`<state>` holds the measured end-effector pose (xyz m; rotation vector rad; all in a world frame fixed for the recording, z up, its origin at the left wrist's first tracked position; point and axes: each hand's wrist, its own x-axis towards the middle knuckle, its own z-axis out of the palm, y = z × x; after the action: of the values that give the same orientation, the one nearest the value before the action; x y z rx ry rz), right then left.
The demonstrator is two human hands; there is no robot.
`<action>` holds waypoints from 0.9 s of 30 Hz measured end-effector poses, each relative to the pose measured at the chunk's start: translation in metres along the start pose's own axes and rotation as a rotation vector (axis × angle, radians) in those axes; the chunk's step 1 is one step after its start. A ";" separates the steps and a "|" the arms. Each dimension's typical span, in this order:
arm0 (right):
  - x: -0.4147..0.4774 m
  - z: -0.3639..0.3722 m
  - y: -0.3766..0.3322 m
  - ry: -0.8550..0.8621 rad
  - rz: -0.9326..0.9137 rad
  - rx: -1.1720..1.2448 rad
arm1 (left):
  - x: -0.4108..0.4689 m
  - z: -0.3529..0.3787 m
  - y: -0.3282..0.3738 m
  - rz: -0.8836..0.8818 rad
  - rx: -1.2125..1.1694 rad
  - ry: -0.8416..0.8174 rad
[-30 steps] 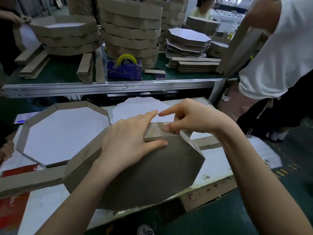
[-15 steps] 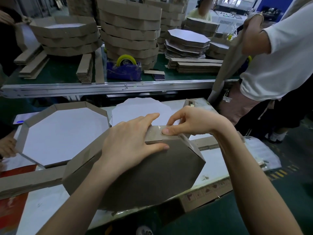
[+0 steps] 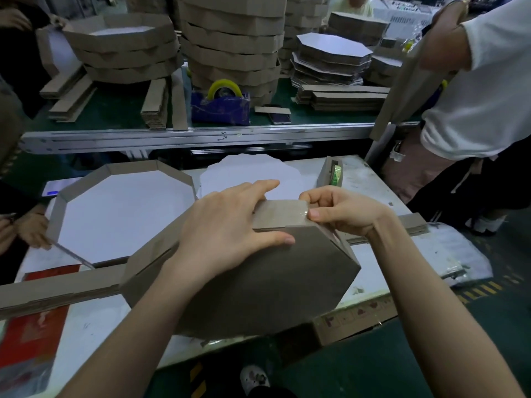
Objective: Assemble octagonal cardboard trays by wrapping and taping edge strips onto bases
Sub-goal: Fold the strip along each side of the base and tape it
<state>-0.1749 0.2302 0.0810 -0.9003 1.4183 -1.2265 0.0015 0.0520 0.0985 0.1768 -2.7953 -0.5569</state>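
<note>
The tray (image 3: 273, 282) stands tilted at the near edge of the table (image 3: 373, 179), with its brown underside toward us. We press the left hand (image 3: 227, 228) flat on its upper part, fingers spread. Just beside it, the right hand (image 3: 339, 214) pinches the edge strip (image 3: 275, 214) at the upper right corner, thumb on the glossy tape (image 3: 300, 210). The strip runs left to right between the hands, and the right hand is nearer the corner. The tray's inner face and the tape end are hidden.

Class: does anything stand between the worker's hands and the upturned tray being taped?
Nothing visible does. The left hand lies flat on the tray; the right hand pinches its taped edge strip.
</note>
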 end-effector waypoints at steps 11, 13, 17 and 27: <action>-0.008 0.000 0.012 -0.124 -0.087 0.129 | -0.003 0.000 0.003 0.012 0.027 -0.030; -0.005 0.007 0.011 -0.047 -0.062 0.108 | -0.003 -0.001 0.002 0.015 0.037 -0.029; -0.001 0.015 0.006 0.162 -0.029 0.005 | -0.002 -0.001 0.000 0.003 0.026 -0.038; 0.013 0.041 -0.015 0.296 -0.002 -0.360 | -0.003 -0.001 -0.002 0.028 0.044 -0.040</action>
<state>-0.1391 0.2062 0.0941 -0.9880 1.9184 -1.1583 0.0048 0.0506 0.0980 0.1367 -2.8460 -0.4975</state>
